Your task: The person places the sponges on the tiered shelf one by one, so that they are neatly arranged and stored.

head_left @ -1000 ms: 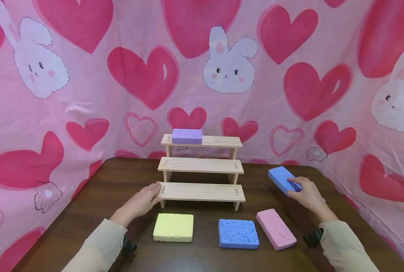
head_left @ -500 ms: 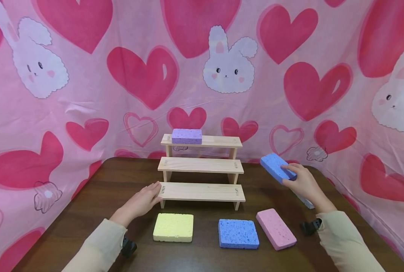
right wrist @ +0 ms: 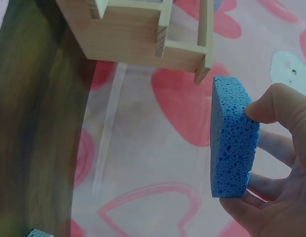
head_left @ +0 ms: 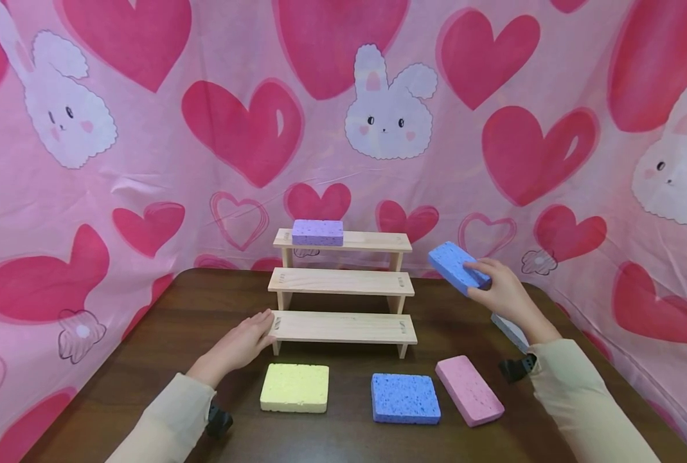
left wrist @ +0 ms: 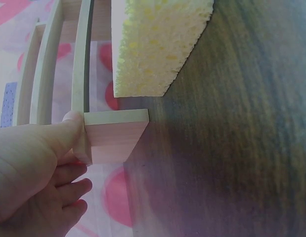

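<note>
1. Your right hand [head_left: 496, 289]: grip clasped on one blue speckled rectangular sponge [head_left: 453, 265], thumb on one edge and fingers along the opposite one
2. That sponge: tilted, raised off the tabletop [head_left: 320, 444] of dark brown wood grain, to the right of the shelf and apart from it
3. Your left hand [head_left: 236, 344]: grip lightly pinching the left end of the lowest step, thumb at its front edge, fingers past the end
4. One three-step shelf [head_left: 343, 326] of pale bare wood, standing upright on the tabletop in front of you
5. One purple rectangular sponge [head_left: 317, 233], lying flat on the top step, towards its left end
6. One yellow rectangular sponge [head_left: 294, 388], flat on the tabletop before the shelf, near your left hand
7. One second blue sponge [head_left: 405, 399], flat, to the right of the yellow one and well apart from it
8. One pink rectangular sponge [head_left: 470, 390], lying aslant just beside the second blue one
9. One pale greyish block [head_left: 509, 332], partly hidden by your right forearm
</note>
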Available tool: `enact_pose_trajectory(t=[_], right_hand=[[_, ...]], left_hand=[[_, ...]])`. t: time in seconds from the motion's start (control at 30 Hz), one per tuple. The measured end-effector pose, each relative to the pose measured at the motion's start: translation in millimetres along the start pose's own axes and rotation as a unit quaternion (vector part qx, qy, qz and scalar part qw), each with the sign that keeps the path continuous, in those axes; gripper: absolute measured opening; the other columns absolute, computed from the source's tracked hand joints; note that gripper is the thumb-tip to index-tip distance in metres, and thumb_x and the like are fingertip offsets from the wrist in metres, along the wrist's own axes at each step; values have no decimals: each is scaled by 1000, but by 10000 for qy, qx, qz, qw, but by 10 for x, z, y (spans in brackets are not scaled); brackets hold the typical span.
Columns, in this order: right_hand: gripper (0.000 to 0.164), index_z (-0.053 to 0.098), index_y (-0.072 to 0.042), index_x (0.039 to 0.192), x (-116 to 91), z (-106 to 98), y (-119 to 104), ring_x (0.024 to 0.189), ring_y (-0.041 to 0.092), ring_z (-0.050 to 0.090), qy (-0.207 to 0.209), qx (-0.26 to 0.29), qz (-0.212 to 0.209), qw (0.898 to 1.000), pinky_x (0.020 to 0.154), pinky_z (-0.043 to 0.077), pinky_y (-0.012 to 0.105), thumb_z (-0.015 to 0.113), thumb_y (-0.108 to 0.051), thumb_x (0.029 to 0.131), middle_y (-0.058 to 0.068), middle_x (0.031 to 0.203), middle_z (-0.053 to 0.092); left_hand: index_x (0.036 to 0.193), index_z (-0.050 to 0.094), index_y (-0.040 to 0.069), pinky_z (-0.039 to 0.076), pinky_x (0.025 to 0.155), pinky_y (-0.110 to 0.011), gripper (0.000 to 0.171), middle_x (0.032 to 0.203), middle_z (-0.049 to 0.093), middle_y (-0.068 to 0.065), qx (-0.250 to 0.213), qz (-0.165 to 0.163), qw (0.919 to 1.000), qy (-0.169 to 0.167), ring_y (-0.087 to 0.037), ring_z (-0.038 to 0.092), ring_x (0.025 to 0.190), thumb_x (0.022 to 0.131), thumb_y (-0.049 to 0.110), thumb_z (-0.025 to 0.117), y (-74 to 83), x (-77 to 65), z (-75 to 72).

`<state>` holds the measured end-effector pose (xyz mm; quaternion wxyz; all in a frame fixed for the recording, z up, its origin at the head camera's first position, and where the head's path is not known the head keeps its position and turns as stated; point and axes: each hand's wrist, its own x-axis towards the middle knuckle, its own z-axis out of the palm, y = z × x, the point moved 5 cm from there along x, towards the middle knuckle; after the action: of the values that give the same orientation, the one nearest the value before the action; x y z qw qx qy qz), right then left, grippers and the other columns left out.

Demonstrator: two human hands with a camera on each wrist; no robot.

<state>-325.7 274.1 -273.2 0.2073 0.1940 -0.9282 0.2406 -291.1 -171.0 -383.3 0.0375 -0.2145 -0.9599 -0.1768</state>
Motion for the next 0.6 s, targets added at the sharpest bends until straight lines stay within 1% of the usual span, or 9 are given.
enact_pose_trajectory(t=[0.07,0.17,0.23,0.3,0.43,0.6], right_hand=[[47,58,5,118,46,8,-39,104,46,44,-10,25,-67,10000,82,42,61,67,-7,73,29,121,46],[47,58,5,118,112,20,-99,94,41,48,-22,35,-187,9998,76,46,56,66,-7,73,27,120,47],[45,59,5,117,155,26,-138,92,39,50,1,-9,-296,9996,75,46,53,66,-7,73,26,119,49],[45,59,4,117,191,34,-170,93,39,50,1,-21,-343,9994,76,46,54,66,-7,73,26,119,49],[46,59,4,117,253,56,-219,105,43,46,-58,18,-361,9993,83,41,59,67,-7,73,27,121,48],[48,58,3,120,320,91,-267,108,43,43,-198,108,-302,9993,84,43,59,67,-7,74,26,124,46]], left_hand=[[132,40,-11,28,102,-52,56,138,36,-28,-28,-20,10000,-1,-42,33,126,89,17,61,-1,-2,0],[132,40,-11,28,101,-52,56,138,36,-28,-18,-15,10000,1,-42,33,126,89,17,61,-7,0,4],[133,39,-11,27,102,-52,57,138,35,-27,-44,-45,10000,-5,-42,32,127,89,17,61,-9,1,4],[133,40,-11,28,102,-52,57,138,36,-27,-16,-30,10000,-2,-42,33,127,89,17,62,-9,5,7],[133,40,-11,28,102,-51,57,138,36,-27,-22,-25,10000,-6,-41,33,127,89,18,61,-3,9,9],[133,39,-11,27,102,-52,57,138,35,-27,-37,-50,10000,-5,-41,32,127,89,17,61,-15,10,4]])
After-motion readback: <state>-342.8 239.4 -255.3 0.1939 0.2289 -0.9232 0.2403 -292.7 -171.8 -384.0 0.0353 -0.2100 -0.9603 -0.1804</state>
